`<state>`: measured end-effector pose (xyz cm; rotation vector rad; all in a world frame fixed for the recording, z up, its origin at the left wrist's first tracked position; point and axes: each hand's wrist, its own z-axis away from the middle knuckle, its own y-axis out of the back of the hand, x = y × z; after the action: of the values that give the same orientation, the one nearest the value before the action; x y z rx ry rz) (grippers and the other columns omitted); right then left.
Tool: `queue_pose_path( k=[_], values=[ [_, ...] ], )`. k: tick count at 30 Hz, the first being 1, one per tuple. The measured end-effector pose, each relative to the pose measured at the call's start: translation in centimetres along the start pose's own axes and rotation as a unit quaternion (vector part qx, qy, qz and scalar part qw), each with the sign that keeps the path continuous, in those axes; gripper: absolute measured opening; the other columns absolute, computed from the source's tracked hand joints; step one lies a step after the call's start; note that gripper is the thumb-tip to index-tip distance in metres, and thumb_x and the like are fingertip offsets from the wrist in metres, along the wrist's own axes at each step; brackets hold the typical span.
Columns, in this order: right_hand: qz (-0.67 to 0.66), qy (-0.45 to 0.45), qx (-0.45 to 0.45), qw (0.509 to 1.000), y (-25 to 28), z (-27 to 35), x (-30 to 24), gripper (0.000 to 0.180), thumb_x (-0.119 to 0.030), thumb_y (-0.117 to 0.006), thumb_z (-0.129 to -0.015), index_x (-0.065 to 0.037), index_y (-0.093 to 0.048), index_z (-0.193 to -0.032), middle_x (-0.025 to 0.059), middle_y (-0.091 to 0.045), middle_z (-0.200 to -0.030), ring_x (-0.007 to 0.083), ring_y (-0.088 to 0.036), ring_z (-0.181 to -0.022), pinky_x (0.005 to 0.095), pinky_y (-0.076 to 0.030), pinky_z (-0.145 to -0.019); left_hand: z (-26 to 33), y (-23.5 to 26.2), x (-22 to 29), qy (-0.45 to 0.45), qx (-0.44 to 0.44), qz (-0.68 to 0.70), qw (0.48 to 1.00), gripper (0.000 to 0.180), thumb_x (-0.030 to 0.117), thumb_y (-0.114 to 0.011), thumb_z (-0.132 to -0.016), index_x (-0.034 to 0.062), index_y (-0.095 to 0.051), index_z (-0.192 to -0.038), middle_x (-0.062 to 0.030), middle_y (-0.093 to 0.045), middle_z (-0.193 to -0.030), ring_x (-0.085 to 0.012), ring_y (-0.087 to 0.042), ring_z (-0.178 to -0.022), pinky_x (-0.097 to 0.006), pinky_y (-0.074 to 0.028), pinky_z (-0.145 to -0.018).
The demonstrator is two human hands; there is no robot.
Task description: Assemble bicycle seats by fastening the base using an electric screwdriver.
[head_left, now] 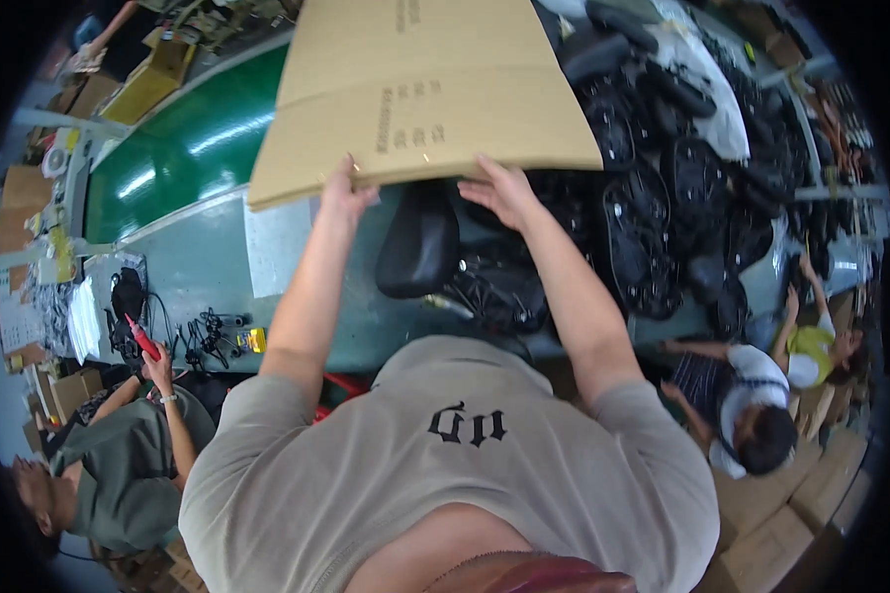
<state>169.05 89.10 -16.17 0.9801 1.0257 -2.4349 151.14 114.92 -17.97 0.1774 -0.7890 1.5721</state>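
A: What did the hands have?

B: Both were on the near edge of a large flat sheet of brown corrugated cardboard (420,94) lying out toward twelve o'clock. The left hand (344,195) was closed over that edge at about eleven o'clock, thumb on top; the right hand (501,191) lay with fingers spread on the edge at about one o'clock — how firmly it gripped, I could not tell.

A: And under the sheet?

B: A black padded chair seat (417,247) with a tangle of black frame parts (494,287), resting on the grey-green worktable (208,267), just below the sheet's near edge.

A: Any open room?

B: At ten o'clock a glossy green conveyor belt (183,148) ran bare. At two o'clock the table was heaped with black chair parts (682,178) — little room there.

A: Containers?

B: An open cardboard box (148,84) stood at the far ten o'clock; its contents were too small to tell. Brown cartons (781,514) were stacked at four o'clock.

A: Others nearby?

B: One person at eight o'clock held a red tool (142,339); two more worked at three o'clock.
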Motion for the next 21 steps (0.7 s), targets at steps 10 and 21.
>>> queue_pose_path(
  k=[10, 21],
  values=[
    [0.773, 0.263, 0.100, 0.568, 6.1, -3.2, -7.7, 0.042, -0.025, -0.068, -0.088, -0.001, -0.070, -0.123, 0.0249, -0.068, -0.128, 0.0375, -0.063, -0.124, 0.0437, -0.047, -0.109, 0.4, -6.5, 9.5, -0.064, -0.061, 0.092, 0.992, 0.035, 0.008, -0.059, -0.104, 0.0013, -0.051, -0.138, -0.0190, -0.054, -0.143, -0.0367, -0.054, -0.134, -0.068, -0.048, -0.109],
    [0.961, 0.096, 0.146, 0.216, 9.9, -5.8, -7.9, 0.033, -0.022, -0.051, -0.100, -0.008, -0.072, -0.121, 0.0101, -0.070, -0.123, 0.0289, -0.059, -0.125, 0.0501, -0.039, -0.108, -13.3, 8.0, 5.9, -0.044, 0.021, -0.020, 0.999, 0.033, 0.015, -0.056, -0.107, 0.0087, -0.052, -0.139, -0.0139, -0.060, -0.137, -0.0343, -0.057, -0.131, -0.059, -0.049, -0.110]
  ],
)
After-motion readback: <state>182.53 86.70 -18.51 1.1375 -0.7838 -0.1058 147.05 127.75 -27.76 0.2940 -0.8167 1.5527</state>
